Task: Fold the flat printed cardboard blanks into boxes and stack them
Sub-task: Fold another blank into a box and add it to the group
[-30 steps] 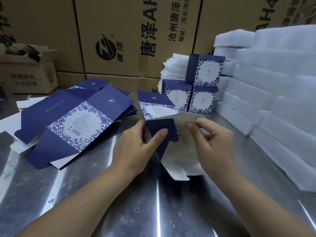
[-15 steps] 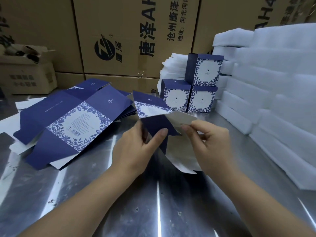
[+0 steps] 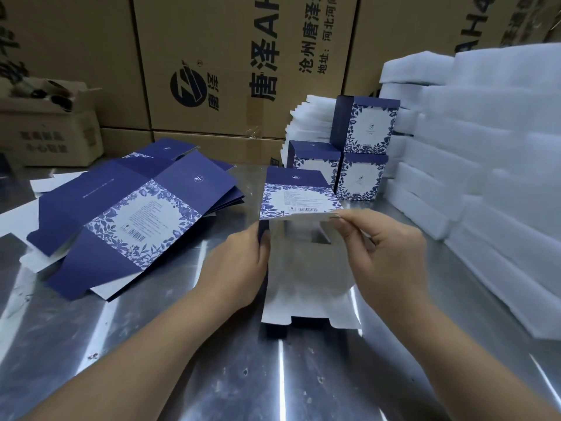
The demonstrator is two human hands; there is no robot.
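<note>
Cardboard blank (image 3: 306, 262) in the pinch of left hand (image 3: 239, 268) and right hand (image 3: 385, 256); open carton (image 3: 51, 132) of dark items (image 3: 57, 98), perhaps tools

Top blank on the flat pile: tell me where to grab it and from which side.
Pinch the top blank by its plain navy end panel nearest the person, coming in low from the front. The sheet lies flat, and that end seems to jut past the pile, so fingers could slide under.
</note>
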